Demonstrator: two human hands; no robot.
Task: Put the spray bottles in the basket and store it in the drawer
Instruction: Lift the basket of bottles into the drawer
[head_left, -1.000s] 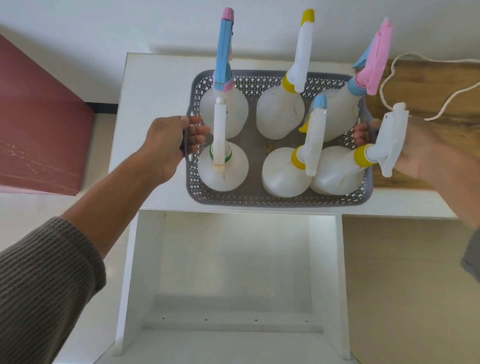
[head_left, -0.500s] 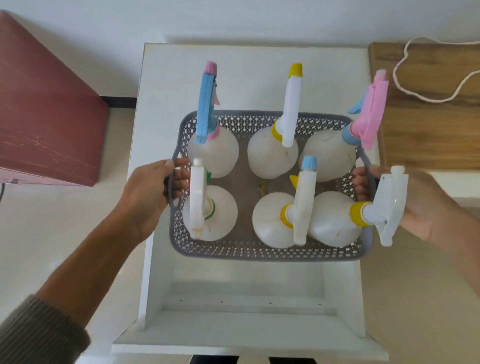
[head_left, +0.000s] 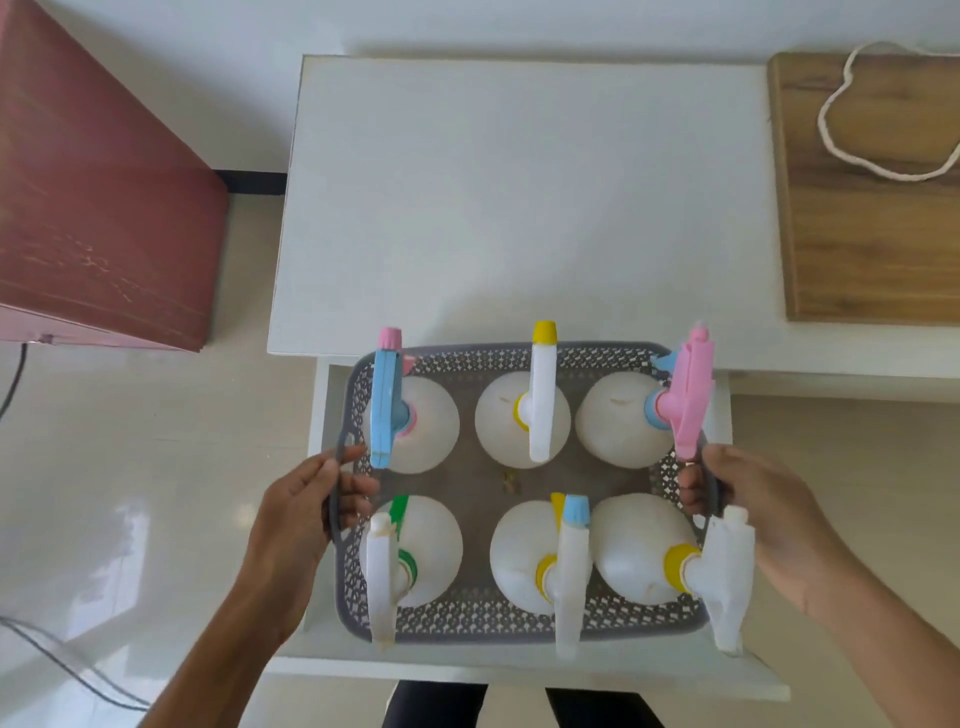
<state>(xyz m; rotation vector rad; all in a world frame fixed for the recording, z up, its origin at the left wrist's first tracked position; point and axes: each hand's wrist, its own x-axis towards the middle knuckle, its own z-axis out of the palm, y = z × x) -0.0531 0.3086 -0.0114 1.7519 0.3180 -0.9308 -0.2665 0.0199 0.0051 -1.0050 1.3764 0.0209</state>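
Lowering the basket (head_left: 519, 621) into the open drawer (head_left: 519, 670), judging by its place over the cavity below the table (head_left: 519, 197). Left hand (head_left: 306, 514) pinching the left handle, right hand (head_left: 748, 499) curled round the right handle. Six bottles (head_left: 524, 415) upright inside, in two rows. Best kept level, eased straight down. Near-right trigger (head_left: 730, 577) overhanging the rim: likely to catch on the drawer wall.

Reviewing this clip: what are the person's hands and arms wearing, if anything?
Both hands are bare: the left hand and right hand show no gloves, rings or watch. Both forearms are uncovered down to the frame's bottom edge, so no sleeve appears in this picture. No markings or straps show on either arm.
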